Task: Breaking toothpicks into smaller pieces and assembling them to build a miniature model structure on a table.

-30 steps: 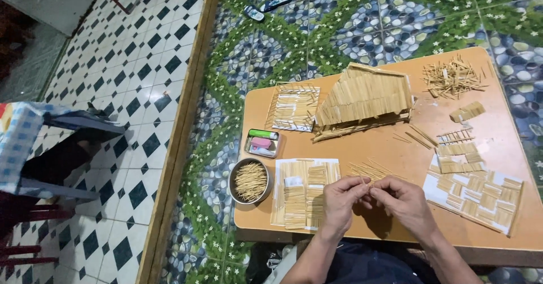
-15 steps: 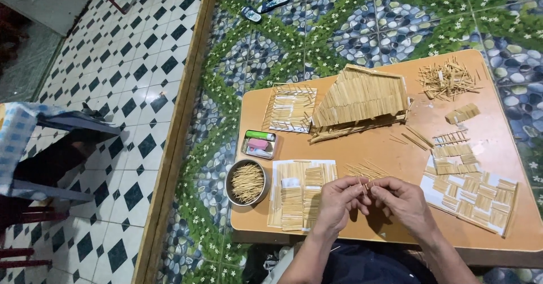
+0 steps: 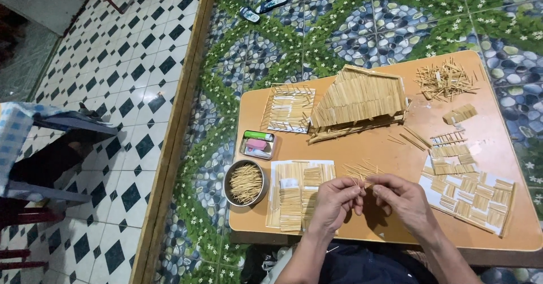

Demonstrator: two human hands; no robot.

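Left hand (image 3: pixel 335 200) and right hand (image 3: pixel 403 199) pinch thin sticks (image 3: pixel 362 174) between fingertips, just right of stick-filled round bowl (image 3: pixel 246 183) on table (image 3: pixel 367 148).

home craft corner, tiled floor (image 3: pixel 113 86)

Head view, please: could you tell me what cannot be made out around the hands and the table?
- What the left hand and right hand pinch between them: the fingers cover it, and it is too small.
- The table near edge: hidden by the forearms and the lap.
- The items in the small tin: too small to identify.
- The two dark things on the floor at the top: too small to name.
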